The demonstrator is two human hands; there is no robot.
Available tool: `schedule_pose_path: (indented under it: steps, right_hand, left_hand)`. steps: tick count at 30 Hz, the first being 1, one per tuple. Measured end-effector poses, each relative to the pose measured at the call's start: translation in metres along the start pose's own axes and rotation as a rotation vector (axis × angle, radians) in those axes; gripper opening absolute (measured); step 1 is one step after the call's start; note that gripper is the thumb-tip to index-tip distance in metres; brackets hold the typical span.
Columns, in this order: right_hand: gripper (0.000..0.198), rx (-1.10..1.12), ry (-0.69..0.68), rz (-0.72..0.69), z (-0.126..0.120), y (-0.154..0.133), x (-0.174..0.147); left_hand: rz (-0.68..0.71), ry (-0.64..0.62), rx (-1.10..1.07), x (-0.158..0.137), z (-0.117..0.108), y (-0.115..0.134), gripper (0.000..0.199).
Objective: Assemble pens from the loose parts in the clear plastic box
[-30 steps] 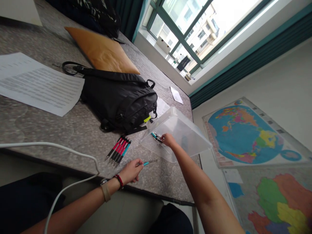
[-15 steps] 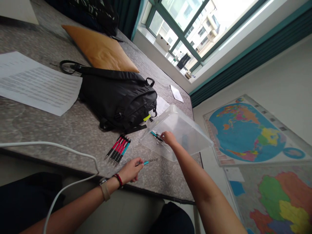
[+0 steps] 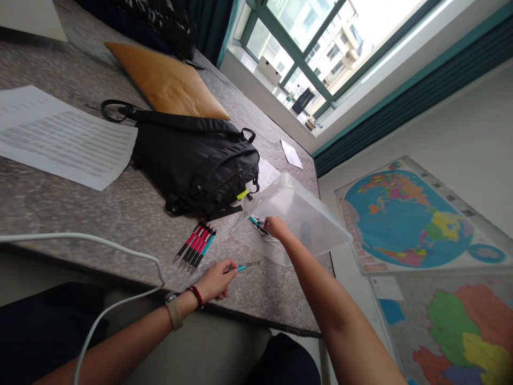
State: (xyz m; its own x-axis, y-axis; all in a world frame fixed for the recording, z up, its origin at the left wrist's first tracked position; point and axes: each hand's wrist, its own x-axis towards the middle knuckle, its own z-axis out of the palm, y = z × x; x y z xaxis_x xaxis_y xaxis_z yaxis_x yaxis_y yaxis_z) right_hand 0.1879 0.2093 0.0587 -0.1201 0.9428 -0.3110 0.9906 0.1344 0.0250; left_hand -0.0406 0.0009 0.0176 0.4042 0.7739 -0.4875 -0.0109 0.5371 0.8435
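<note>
My left hand (image 3: 218, 279) rests near the table's front edge, fingers closed around a teal pen (image 3: 241, 268) whose end sticks out past the fingertips. My right hand (image 3: 276, 226) reaches into a clear plastic box (image 3: 316, 235) lying on its side with its opening toward me. Its fingers are bent together at a few loose pens (image 3: 255, 221), teal and dark, inside the box; what they pinch is hidden. Left of my left hand, several red-and-black pens (image 3: 196, 243) lie side by side in a row, with a teal-and-black pen (image 3: 207, 248) at the right end.
A black backpack (image 3: 192, 155) lies behind the pen row, with a padded brown envelope (image 3: 172, 80) beyond it. Printed paper (image 3: 68, 139) is at left. A white cable (image 3: 80, 235) crosses the front left. Maps (image 3: 404, 214) hang on the right wall.
My right hand's fingers have shifted slightly among the pens in the box. My left hand stays in place with the teal pen.
</note>
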Motion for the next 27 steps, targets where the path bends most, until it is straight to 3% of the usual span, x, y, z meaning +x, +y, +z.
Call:
schedule_pose_path:
  steps: [8, 15, 21, 27]
  right_hand:
    - [0.008, 0.053, 0.005, 0.018, -0.005, 0.012, -0.011]
    - [0.012, 0.131, 0.042, 0.018, -0.003, 0.028, -0.041]
    - [0.012, 0.204, -0.010, -0.083, 0.008, 0.029, -0.066]
    - [0.011, 0.230, -0.079, -0.208, 0.009, 0.019, -0.067]
  left_hand:
    - [-0.026, -0.009, -0.024, -0.002, -0.001, 0.005, 0.032]
    - [0.003, -0.003, -0.028, 0.002, 0.000, -0.001, 0.033]
    - [-0.002, 0.005, -0.019, 0.003, 0.001, -0.001, 0.031]
    - [0.005, -0.011, 0.010, 0.002, 0.000, 0.001, 0.027]
